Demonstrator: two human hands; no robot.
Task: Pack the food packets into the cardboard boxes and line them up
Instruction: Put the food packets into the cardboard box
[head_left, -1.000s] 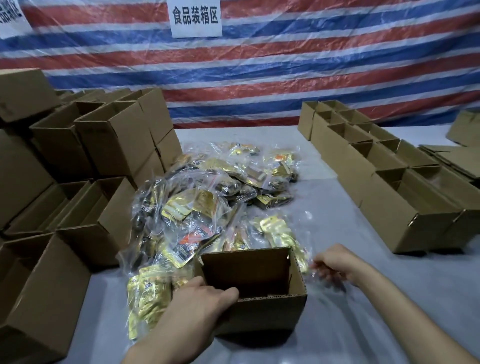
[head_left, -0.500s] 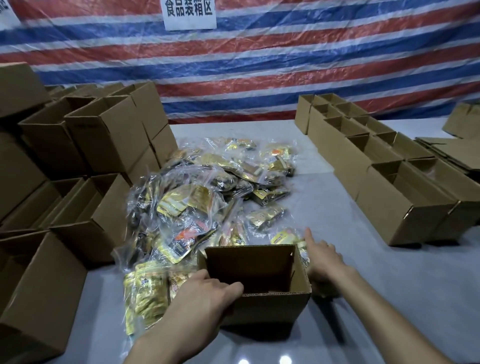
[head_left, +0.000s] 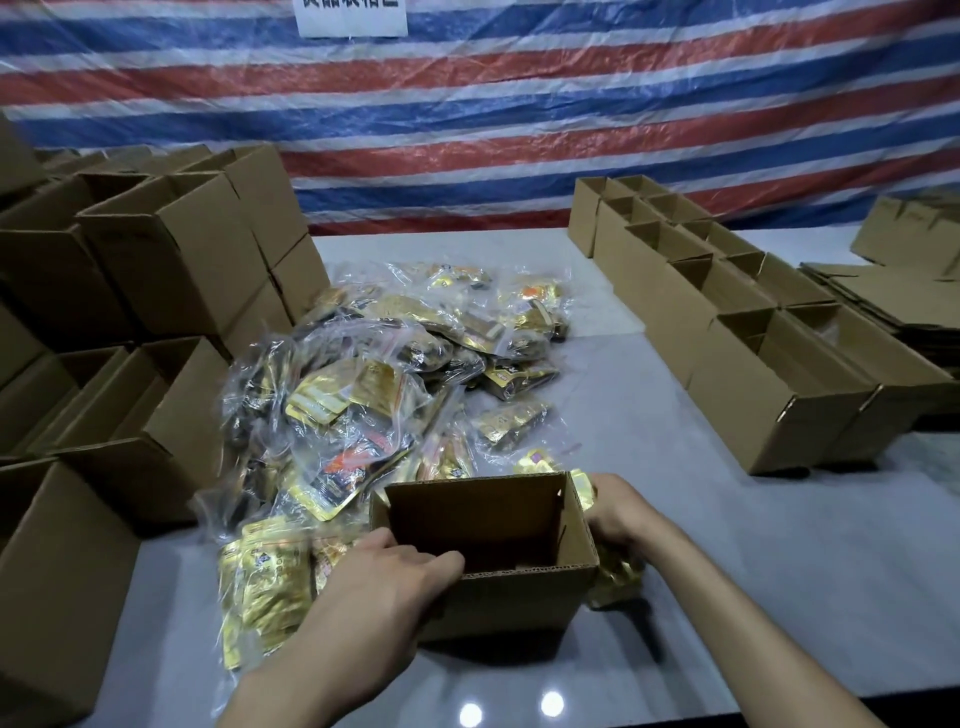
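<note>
A person's left hand (head_left: 384, 582) grips the near rim of an open cardboard box (head_left: 519, 603) at its left corner, thumb lying along the edge, as the box stands upright on a grey counter (head_left: 701, 545). The right hand (head_left: 618, 512) is curled around gold food packets (head_left: 618, 579), held just outside the box's right wall, with foil showing above and below the fingers. Whether anything lies inside the box cannot be made out in its shadow. Directly behind and to the left of the box, a loose pile of food packets (head_left: 395, 395) in clear plastic bags spreads across the middle of the counter, touching the box's far left corner. Stacked boxes (head_left: 182, 260), open at the top, rise along the left side, while a double row of boxes (head_left: 769, 395) lines the right, beside flattened cardboard (head_left: 883, 306). A red, white and blue striped tarpaulin (head_left: 519, 130) hangs behind, bearing a white sign (head_left: 350, 18).
</note>
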